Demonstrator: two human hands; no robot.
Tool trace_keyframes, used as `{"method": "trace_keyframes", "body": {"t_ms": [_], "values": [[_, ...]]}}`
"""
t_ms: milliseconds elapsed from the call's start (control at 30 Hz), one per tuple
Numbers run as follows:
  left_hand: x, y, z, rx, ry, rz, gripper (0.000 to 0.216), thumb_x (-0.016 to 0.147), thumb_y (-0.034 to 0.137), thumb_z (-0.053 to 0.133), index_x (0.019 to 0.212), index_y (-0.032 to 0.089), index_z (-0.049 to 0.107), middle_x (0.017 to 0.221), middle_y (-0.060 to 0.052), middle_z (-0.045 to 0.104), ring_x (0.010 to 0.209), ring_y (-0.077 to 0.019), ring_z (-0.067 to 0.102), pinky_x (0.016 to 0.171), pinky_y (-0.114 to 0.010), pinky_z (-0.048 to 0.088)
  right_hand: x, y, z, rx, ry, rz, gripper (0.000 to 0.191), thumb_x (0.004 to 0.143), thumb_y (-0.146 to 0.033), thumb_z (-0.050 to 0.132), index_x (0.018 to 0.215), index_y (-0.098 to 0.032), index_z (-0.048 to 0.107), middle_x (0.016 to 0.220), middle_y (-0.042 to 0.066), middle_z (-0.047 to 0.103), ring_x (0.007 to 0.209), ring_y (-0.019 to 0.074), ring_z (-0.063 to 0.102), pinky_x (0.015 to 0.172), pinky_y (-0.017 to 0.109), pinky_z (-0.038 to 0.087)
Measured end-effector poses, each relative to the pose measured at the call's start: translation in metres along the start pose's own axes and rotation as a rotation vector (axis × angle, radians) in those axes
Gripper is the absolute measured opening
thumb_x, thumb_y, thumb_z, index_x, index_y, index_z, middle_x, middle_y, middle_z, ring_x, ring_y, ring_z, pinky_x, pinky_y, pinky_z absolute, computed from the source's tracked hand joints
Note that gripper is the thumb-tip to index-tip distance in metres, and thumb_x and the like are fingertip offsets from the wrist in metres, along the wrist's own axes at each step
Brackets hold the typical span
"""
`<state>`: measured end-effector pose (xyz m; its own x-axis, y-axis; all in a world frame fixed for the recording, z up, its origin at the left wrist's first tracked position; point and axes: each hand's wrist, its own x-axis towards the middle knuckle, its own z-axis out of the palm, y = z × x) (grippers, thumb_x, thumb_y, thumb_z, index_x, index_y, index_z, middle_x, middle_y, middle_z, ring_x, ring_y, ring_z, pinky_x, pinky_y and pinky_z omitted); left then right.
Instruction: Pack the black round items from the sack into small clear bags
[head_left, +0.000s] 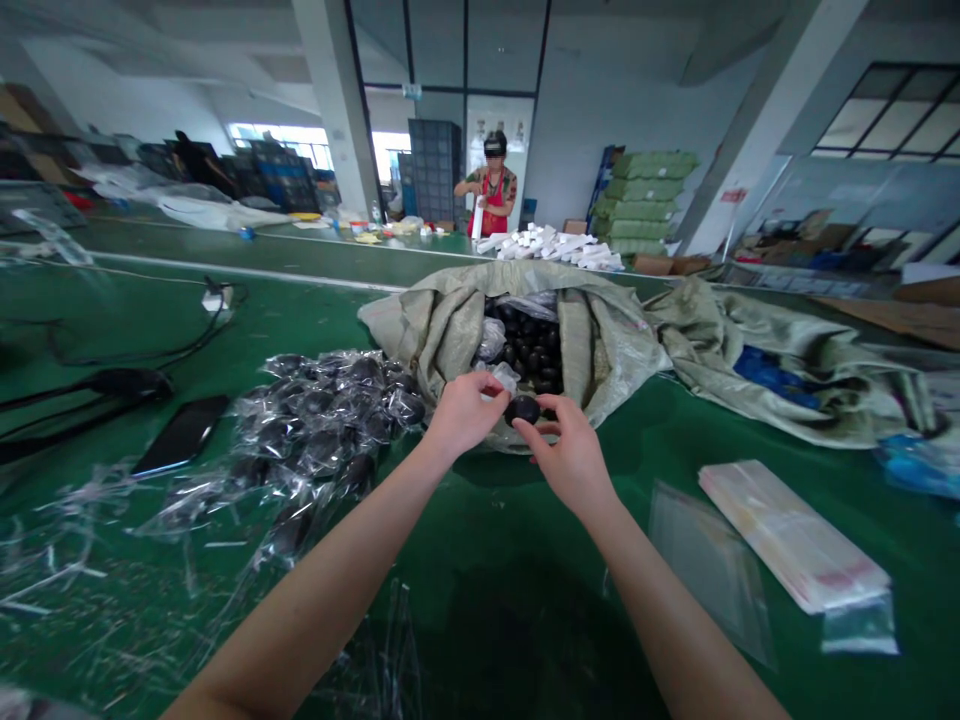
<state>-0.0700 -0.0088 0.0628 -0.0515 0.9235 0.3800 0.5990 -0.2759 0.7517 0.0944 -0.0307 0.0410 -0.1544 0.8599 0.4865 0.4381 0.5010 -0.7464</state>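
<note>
Over the front edge of an open woven sack [622,370], my right hand [574,455] grips a dark, round ball [523,409] between thumb and fingers. My left hand [465,410] is closed in a pinch just left of the ball. Crumpled clear plastic [505,377] shows at its fingertips and seems to be held there. Inside the sack lie many more black balls [536,350], with some crumpled plastic among them. To the left, a pile of dark balls in clear wrapping [322,410] lies on the green table [480,560].
A phone [182,435] and a black strap [112,390] lie left, among plastic scraps [67,560]. At right are a stack of clear bags [795,535] and another sack [795,370]. Across the table a person [495,190] stands behind a heap of white pieces [551,245].
</note>
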Motion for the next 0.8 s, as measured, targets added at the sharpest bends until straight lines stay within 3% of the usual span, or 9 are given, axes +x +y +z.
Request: {"method": "trace_keyframes", "body": {"t_ms": [233,633,800], "values": [[-0.001,0.003,0.000,-0.010,0.005,0.019,0.012,0.079,0.025,0.058,0.075,0.018,0.067,0.080,-0.002,0.071,0.078,-0.0169,0.065,0.076,-0.027,0.048,0.000,0.001,0.002,-0.139,0.088,-0.100,0.026,0.085,-0.033,0.063,0.106,-0.018,0.059,0.109,0.012,0.056,0.076,0.0204,0.063,0.079,0.045,0.056],[-0.007,0.010,0.003,-0.032,0.020,0.044,0.010,0.081,0.023,0.055,0.075,0.019,0.061,0.080,-0.001,0.069,0.078,-0.0160,0.065,0.072,-0.026,0.047,-0.002,-0.006,0.000,-0.134,0.147,-0.021,0.029,0.084,-0.035,0.061,0.108,-0.017,0.063,0.096,0.011,0.062,0.072,0.0216,0.063,0.073,0.042,0.054],[-0.004,0.004,0.005,-0.081,0.023,0.021,0.010,0.080,0.024,0.056,0.074,0.019,0.061,0.076,-0.002,0.069,0.076,-0.0157,0.065,0.070,-0.025,0.048,0.000,-0.009,-0.004,-0.131,0.121,-0.005,0.025,0.084,-0.035,0.061,0.100,-0.017,0.066,0.091,0.010,0.067,0.081,0.0243,0.063,0.077,0.042,0.052]]}}
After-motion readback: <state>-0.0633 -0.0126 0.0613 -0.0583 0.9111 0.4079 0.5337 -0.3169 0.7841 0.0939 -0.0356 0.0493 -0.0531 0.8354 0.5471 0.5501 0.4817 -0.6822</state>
